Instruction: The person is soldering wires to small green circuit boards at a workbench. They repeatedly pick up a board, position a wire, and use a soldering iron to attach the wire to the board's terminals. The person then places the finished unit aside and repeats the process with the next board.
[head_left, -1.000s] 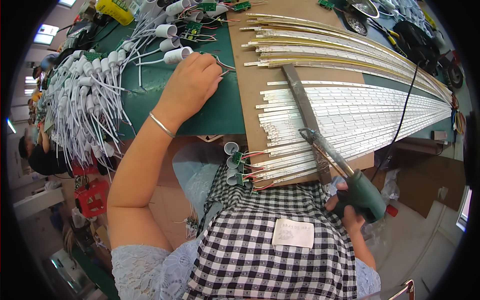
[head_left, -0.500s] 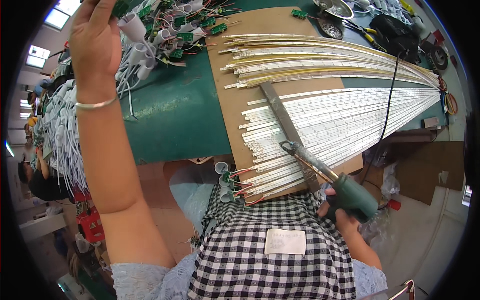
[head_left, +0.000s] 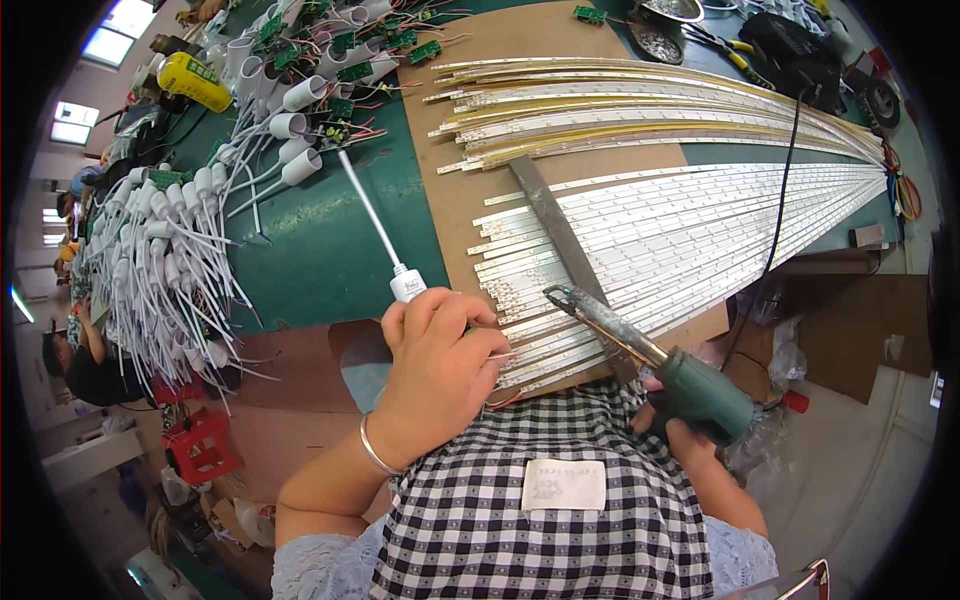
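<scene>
My left hand (head_left: 440, 365) is closed around a white plastic end cap (head_left: 407, 284) with a white cable, beside the near left ends of the fanned LED strips (head_left: 690, 235). A thin wire pokes out by its fingertips, and the hand hides part of the strip ends. Gripped in my right hand (head_left: 683, 432) is a soldering iron (head_left: 705, 398) with a green handle. Its dark tip is above the strips, close to a flat grey metal bar (head_left: 556, 228) lying across them. Red wires show just below my left fingers.
A second bundle of strips (head_left: 600, 118) lies farther back on the brown board (head_left: 450, 215). White caps with green circuit boards (head_left: 355, 72) pile up at the far left, near a yellow bottle (head_left: 194, 82). Pliers (head_left: 735, 60) and a black cord (head_left: 783, 210) are at the right.
My left hand has come down from the far left pile to the near strip ends, bringing a white end cap with its cable. The soldering iron has barely shifted.
</scene>
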